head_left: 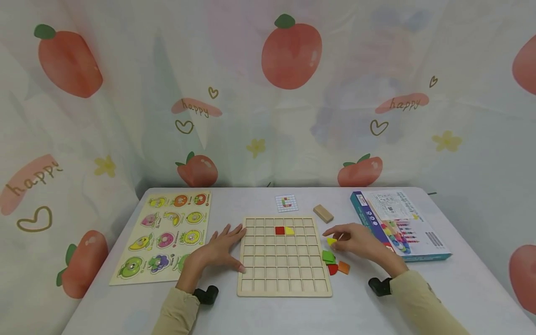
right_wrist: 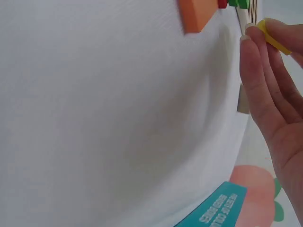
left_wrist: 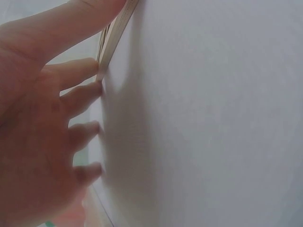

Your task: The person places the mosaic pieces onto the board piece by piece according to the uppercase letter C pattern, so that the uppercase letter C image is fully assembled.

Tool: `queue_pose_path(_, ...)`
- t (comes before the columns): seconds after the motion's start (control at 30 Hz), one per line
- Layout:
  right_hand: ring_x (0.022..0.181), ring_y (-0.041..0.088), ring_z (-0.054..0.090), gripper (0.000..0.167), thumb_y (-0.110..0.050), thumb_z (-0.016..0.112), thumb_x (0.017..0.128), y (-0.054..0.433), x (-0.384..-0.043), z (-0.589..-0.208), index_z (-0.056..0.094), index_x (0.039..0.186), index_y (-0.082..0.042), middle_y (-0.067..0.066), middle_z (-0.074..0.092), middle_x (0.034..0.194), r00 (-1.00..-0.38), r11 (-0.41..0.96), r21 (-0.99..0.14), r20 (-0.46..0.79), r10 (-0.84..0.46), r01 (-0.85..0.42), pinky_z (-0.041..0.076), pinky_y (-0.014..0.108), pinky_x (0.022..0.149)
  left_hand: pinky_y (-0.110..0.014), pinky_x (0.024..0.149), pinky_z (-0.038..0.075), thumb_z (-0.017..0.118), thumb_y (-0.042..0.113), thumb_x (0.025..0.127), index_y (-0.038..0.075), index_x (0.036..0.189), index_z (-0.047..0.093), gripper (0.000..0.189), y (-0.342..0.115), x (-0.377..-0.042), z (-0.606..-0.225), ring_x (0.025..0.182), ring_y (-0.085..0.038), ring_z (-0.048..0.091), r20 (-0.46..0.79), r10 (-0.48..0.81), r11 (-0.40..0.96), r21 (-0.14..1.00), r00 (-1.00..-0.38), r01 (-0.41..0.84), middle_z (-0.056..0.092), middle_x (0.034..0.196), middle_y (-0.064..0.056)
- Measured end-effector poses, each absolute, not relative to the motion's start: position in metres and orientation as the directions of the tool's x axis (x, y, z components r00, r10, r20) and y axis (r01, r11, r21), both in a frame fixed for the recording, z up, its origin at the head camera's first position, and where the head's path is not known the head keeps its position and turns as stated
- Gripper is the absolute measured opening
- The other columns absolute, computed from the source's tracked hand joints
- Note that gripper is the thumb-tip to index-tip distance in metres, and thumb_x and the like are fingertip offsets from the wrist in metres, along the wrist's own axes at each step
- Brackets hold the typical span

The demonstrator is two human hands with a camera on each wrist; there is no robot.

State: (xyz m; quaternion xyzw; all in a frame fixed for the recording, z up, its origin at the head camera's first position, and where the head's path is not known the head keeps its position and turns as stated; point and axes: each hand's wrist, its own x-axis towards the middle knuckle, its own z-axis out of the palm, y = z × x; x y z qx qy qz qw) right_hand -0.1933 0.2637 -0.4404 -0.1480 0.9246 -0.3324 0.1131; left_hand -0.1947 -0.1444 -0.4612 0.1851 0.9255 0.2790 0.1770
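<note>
1. Lying at the far left of the table, the fruit puzzle board (head_left: 150, 278) looks flat and stiff.

2. Next comes the left hand (head_left: 217, 249), fingers spread apart, thumb and index finger at the left edge of the grid board; it pinches nothing that I can make out.

3. Across the middle sits the grid board (head_left: 283, 262), with a red square tile (head_left: 279, 231) and a yellow round-edged tile (head_left: 289, 231) side by side in its upper cells. It seems light enough to slide if bumped, so its raised rim is the place to steady it. Beyond it are a pattern card (head_left: 286, 203) and, farther right, a wooden block (head_left: 323, 213).

4. Just off the board's right side, green tiles (head_left: 328, 257), a red rounded tile (head_left: 332, 270) and an orange square tile (head_left: 344, 267) lie close together.

5. Above them, the right hand (head_left: 356, 239) clamps thumb and fingertips on the small yellow tile (right_wrist: 271, 38), raised off the table. I judge it light, rigid and hard to break, perhaps a little slick; opposite edges give the best hold, leaving its underside free.

6. Farthest right rests the boxed set (head_left: 423, 246).
</note>
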Motion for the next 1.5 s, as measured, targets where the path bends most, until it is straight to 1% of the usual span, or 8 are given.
queue_pose_path(0.1, 0.091, 0.017, 0.06, 0.028, -0.013, 0.073, 0.092, 0.258, -0.197, -0.441, 0.077, 0.12, -0.014, 0.002, 0.07, 0.103, -0.93, 0.73, -0.652, -0.104, -0.351, -0.203, 0.054, 0.028, 0.079, -0.062, 0.129, 0.003, 0.094, 0.032, 0.073, 0.008, 0.161, 0.035, 0.108, -0.145, -0.195, -0.462, 0.16, -0.039, 0.008, -0.226, 0.443, 0.774, 0.585, -0.868, 0.243, 0.024, 0.171, -0.009)
queue_pose_path(0.3, 0.092, 0.016, 0.062, 0.022, -0.014, 0.074, 0.093, 0.246, -0.204, -0.441, 0.078, 0.114, -0.012, 0.0, 0.073, 0.101, -0.929, 0.706, -0.677, -0.092, -0.358, -0.206, 0.055, 0.022, 0.079, -0.062, 0.129, 0.003, 0.094, 0.032, 0.072, 0.008, 0.16, 0.036, 0.108, -0.144, -0.195, -0.463, 0.16, -0.039, 0.008, -0.223, 0.44, 0.773, 0.587, -0.87, 0.24, 0.024, 0.171, -0.009)
queue_pose_path(0.5, 0.092, 0.017, 0.062, 0.018, -0.014, 0.074, 0.093, 0.234, -0.211, -0.44, 0.078, 0.11, -0.01, -0.001, 0.074, 0.099, -0.931, 0.701, -0.683, -0.083, -0.355, -0.206, 0.055, 0.028, 0.083, -0.061, 0.129, 0.003, 0.094, 0.032, 0.072, 0.009, 0.161, 0.036, 0.108, -0.144, -0.196, -0.462, 0.16, -0.039, 0.008, -0.226, 0.438, 0.774, 0.588, -0.87, 0.237, 0.023, 0.172, -0.008)
queue_pose_path(0.93, 0.099, 0.019, 0.064, 0.018, -0.015, 0.076, 0.093, 0.207, -0.226, -0.438, 0.078, 0.11, -0.01, 0.003, 0.074, 0.11, -0.925, 0.663, -0.721, -0.083, -0.37, -0.201, 0.057, 0.038, 0.094, -0.061, 0.129, 0.001, 0.093, 0.033, 0.073, 0.011, 0.161, 0.034, 0.108, -0.145, -0.198, -0.463, 0.161, -0.037, 0.005, -0.244, 0.444, 0.781, 0.577, -0.862, 0.24, 0.022, 0.172, -0.007)
queue_pose_path(1.07, 0.103, 0.02, 0.055, 0.018, -0.014, 0.075, 0.093, 0.198, -0.231, -0.435, 0.079, 0.11, -0.011, 0.004, 0.068, 0.11, -0.921, 0.659, -0.725, -0.094, -0.379, -0.197, 0.053, 0.035, 0.088, -0.061, 0.129, 0.001, 0.094, 0.033, 0.072, 0.01, 0.161, 0.035, 0.109, -0.144, -0.198, -0.463, 0.161, -0.037, 0.005, -0.24, 0.441, 0.777, 0.584, -0.865, 0.234, 0.022, 0.172, -0.007)
queue_pose_path(1.2, 0.096, 0.019, 0.058, 0.016, -0.012, 0.075, 0.092, 0.189, -0.239, -0.434, 0.08, 0.108, -0.009, 0.004, 0.073, 0.105, -0.911, 0.656, -0.716, -0.07, -0.407, -0.239, 0.051, 0.032, 0.082, -0.06, 0.129, 0.001, 0.094, 0.033, 0.072, 0.009, 0.161, 0.034, 0.109, -0.143, -0.198, -0.463, 0.161, -0.037, 0.006, -0.238, 0.441, 0.777, 0.584, -0.865, 0.235, 0.022, 0.172, -0.007)
queue_pose_path(1.33, 0.086, 0.012, 0.067, 0.013, -0.016, 0.077, 0.092, 0.179, -0.244, -0.434, 0.082, 0.104, -0.014, -0.001, 0.078, 0.1, -0.908, 0.694, -0.663, -0.053, -0.415, -0.279, 0.056, 0.031, 0.083, -0.06, 0.129, 0.001, 0.094, 0.032, 0.073, 0.009, 0.161, 0.035, 0.109, -0.143, -0.197, -0.462, 0.161, -0.038, 0.006, -0.239, 0.442, 0.775, 0.587, -0.865, 0.233, 0.022, 0.172, -0.007)
queue_pose_path(1.5, 0.093, 0.014, 0.065, 0.012, -0.015, 0.076, 0.093, 0.167, -0.249, -0.432, 0.081, 0.104, -0.014, 0.0, 0.078, 0.103, -0.899, 0.696, -0.662, -0.073, -0.431, -0.28, 0.057, 0.037, 0.089, -0.06, 0.129, 0.001, 0.094, 0.032, 0.072, 0.009, 0.161, 0.035, 0.109, -0.144, -0.197, -0.462, 0.16, -0.038, 0.006, -0.24, 0.443, 0.773, 0.59, -0.864, 0.233, 0.022, 0.172, -0.008)
